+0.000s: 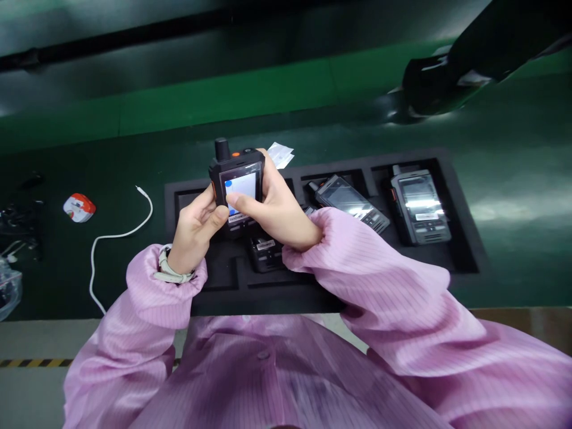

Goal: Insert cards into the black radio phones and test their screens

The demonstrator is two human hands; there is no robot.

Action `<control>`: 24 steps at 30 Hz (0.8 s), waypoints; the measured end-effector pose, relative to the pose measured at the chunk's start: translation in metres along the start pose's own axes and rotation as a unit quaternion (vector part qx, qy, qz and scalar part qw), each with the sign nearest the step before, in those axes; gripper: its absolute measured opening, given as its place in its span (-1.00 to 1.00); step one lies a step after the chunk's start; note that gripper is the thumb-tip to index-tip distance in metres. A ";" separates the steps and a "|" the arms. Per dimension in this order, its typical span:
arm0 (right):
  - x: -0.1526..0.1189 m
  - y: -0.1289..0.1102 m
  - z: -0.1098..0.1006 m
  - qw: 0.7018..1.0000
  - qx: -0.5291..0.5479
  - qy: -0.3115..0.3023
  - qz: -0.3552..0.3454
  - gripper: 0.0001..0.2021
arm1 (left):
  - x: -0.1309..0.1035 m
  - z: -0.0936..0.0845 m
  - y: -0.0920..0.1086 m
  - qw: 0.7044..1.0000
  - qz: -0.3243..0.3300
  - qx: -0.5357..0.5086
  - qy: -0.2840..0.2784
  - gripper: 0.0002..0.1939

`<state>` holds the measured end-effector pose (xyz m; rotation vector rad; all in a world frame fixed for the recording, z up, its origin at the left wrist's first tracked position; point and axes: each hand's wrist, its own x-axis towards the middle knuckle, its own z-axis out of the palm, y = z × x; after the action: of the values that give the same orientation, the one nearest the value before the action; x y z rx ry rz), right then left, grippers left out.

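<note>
A black handheld radio [243, 182] with a lit screen, a stubby antenna and an orange button is held upright above the foam tray [462, 205]. My left hand [195, 223] grips its left side, thumb near the lower corner. Around the right side wraps my right hand [279, 205], its thumb over the lit screen. Below my right wrist, another device [264, 253] lies partly hidden in the tray. A tilted device [351, 202] rests across the tray's middle compartments, and one more device [422, 205] sits in the right compartment.
A white cable [120, 236] curves over the green table [518, 179] at left, beside a red and white object [79, 208]. White paper pieces [280, 155] lie behind the tray. A black arm-like fixture [429, 86] stands at upper right. A plastic bag [9, 289] is at far left.
</note>
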<state>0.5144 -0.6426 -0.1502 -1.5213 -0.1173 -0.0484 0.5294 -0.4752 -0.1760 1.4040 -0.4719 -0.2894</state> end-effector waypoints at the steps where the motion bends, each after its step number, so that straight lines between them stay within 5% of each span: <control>1: 0.000 0.001 -0.002 1.000 0.001 -0.011 -0.003 -0.40 | 0.000 0.000 -0.001 1.000 -0.004 -0.009 -0.004 -0.46; 16: 0.003 0.003 -0.011 0.997 -0.017 -0.064 -0.037 -0.16 | 0.005 0.001 0.002 0.998 -0.044 -0.034 0.010 -0.45; 24: 0.002 0.006 -0.013 0.996 0.042 -0.081 -0.015 -0.29 | 0.004 0.002 0.004 0.998 -0.046 -0.050 0.010 -0.50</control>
<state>0.5179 -0.6548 -0.1565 -1.4392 -0.2688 0.0560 0.5318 -0.4786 -0.1714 1.3309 -0.3718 -0.3686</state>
